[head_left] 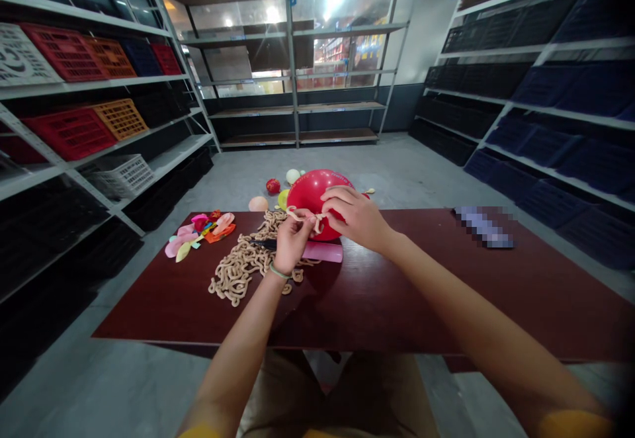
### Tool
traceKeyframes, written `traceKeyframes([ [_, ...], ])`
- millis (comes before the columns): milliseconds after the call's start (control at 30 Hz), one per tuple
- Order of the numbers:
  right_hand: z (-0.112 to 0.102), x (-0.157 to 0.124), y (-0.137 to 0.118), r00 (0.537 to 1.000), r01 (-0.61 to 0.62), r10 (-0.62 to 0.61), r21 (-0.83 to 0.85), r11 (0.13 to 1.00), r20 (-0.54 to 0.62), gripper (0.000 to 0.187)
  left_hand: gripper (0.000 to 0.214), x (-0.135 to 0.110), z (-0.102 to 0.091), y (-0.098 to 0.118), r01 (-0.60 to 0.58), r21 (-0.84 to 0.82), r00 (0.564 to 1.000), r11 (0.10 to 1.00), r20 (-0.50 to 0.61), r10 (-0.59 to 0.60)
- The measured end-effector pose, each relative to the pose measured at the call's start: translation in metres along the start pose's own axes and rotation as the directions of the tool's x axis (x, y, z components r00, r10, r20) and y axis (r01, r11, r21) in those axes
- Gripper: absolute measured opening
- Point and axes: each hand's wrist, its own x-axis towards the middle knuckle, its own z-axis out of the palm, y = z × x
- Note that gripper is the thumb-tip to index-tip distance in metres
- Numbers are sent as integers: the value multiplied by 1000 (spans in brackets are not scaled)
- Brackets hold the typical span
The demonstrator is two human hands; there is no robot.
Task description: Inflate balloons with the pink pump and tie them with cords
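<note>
Left hand (292,243) is pinching a beige knobbly cord (302,214) between its fingers (297,223), pressing it against a red inflated balloon (310,200) near the table's (397,292) far edge. Right hand (354,216) is grasping the balloon, fingers (333,194) curled across its surface. A steady, gentle hold appears best, keeping the cord seated without denting the balloon. Loose cord is lying heaped nearby, left of a pink handle (322,251), with deflated balloons (186,243) farther left.
</note>
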Motion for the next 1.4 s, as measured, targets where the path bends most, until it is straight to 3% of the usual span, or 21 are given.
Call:
traceKeyframes([
  [133, 0, -1, 3, 1000, -15, 12, 106, 994, 22, 25, 27, 1, 0, 3, -6, -7, 1000, 1000, 4, 6],
  [300, 4, -1, 6, 998, -21, 17, 63, 998, 66, 13, 29, 1, 0, 6, -9, 2, 1000, 1000, 12, 9],
  [400, 4, 0, 4, 999, -15, 14, 32, 999, 47, 17, 28, 1, -1, 5, -1, -1, 1000, 1000, 9, 1],
  [533, 2, 1, 2, 997, 56, -53, -64, 996, 55, 23, 26, -1, -1, 1, 8, 9, 999, 1000, -46, -7],
  [733, -3, 2, 7, 979, 165, -133, -211, 964, 156, 28, 30, -1, -2, -1, 36, 41, 993, 998, -110, -32],
  [967, -6, -16, 25, 965, 229, -186, -249, 941, 182, 30, 30, -2, -7, -9, 53, 100, 994, 994, -96, -43],
  [1067, -2, -24, 22, 984, 159, -131, -269, 950, 119, 27, 29, -2, -4, -12, 70, 75, 996, 995, -67, -65],
  [1233, 8, -26, 14, 1000, -27, 27, -108, 994, -1, 22, 30, -1, 0, -10, 87, 2, 995, 996, -41, -87],
  [1333, 14, -26, 13, 999, -49, 48, -77, 996, -19, 29, 30, -1, -1, -8, 87, -2, 995, 996, -46, -87],
  [1400, 18, -26, 12, 999, -42, 40, -90, 995, -14, 21, 28, -1, -2, -8, 87, 2, 996, 996, -37, -86],
])
